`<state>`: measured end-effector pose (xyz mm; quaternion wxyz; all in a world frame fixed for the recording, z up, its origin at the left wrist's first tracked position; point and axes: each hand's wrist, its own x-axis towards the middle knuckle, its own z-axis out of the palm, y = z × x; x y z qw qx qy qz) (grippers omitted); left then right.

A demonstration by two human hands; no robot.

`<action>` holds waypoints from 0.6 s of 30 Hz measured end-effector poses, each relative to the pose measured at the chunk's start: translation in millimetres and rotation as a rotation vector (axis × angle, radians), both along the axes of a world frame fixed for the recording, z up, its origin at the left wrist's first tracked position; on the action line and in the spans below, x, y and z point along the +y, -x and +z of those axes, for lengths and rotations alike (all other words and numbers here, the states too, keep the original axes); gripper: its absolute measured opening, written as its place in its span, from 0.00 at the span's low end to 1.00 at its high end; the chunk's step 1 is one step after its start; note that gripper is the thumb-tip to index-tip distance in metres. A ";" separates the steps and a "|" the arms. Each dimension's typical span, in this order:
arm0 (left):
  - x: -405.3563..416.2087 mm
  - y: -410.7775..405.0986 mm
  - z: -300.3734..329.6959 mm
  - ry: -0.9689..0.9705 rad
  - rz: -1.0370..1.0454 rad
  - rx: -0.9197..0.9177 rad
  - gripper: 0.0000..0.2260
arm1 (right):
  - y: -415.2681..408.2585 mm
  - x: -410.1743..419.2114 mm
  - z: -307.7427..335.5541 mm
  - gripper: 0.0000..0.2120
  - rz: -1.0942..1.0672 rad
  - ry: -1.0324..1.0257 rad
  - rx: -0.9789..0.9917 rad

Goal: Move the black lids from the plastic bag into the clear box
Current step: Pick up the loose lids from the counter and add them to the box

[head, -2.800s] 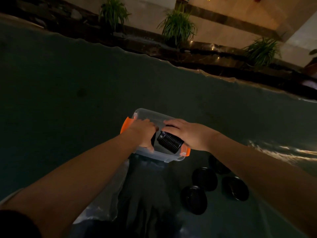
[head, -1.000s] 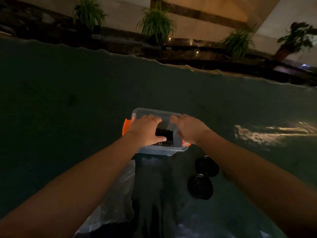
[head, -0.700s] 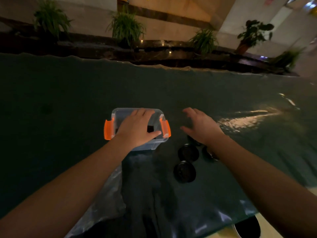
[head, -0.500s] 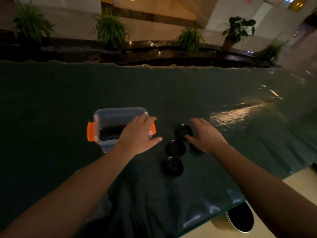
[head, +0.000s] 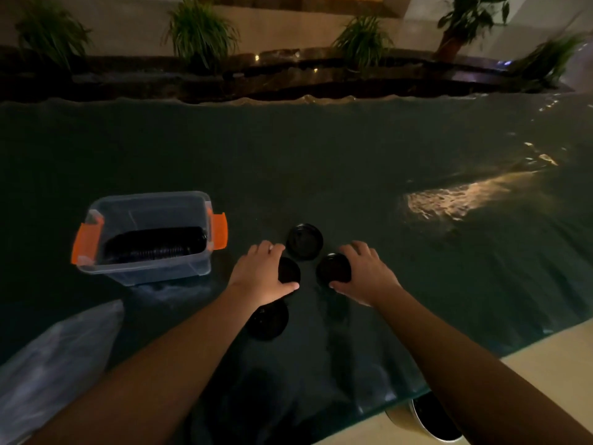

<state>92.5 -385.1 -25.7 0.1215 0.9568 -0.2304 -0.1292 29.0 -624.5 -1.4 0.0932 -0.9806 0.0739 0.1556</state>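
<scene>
On the dark green covered desk [head: 321, 162], four loose black lids lie in a small cluster near the front edge. The left hand [head: 260, 277] rests palm down on one black lid [head: 290, 269], fingers over its left half and the thumb curled along its near edge; it appears to be closing on this lid, though the lid lies flat on the desk. The right hand [head: 362, 273] sits at the right side of a second black lid [head: 332, 268], fingertips over the far rim and thumb at the near rim, so it grips the lid by its edge. A third black lid [head: 304, 240] lies just beyond and between the two hands, touched by neither. A fourth black lid [head: 268, 321] lies nearer the body, partly hidden under the left wrist.

To the left, apart from the hands, stands the clear box [head: 144, 271] with orange latches [head: 86, 242], open at the top; a stack of black lids [head: 154, 245] lies on its side inside it. The clear plastic bag [head: 54, 354] lies crumpled at the near left. Potted plants [head: 199, 30] line the wall beyond the desk.
</scene>
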 end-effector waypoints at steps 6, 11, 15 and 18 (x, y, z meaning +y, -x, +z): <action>-19.9 -4.1 -25.6 -0.091 0.053 0.108 0.47 | -13.6 -10.4 -33.2 0.44 0.031 -0.032 0.056; -20.6 -4.5 -33.6 -0.062 0.068 0.125 0.44 | -20.5 -7.0 -42.8 0.47 0.040 -0.064 0.074; -9.1 -0.4 -24.1 0.009 0.078 0.064 0.44 | -20.6 -3.4 -39.7 0.45 0.024 -0.102 0.098; 7.5 10.4 -13.7 0.037 0.055 0.024 0.44 | -20.3 0.1 -33.5 0.45 -0.005 -0.108 0.075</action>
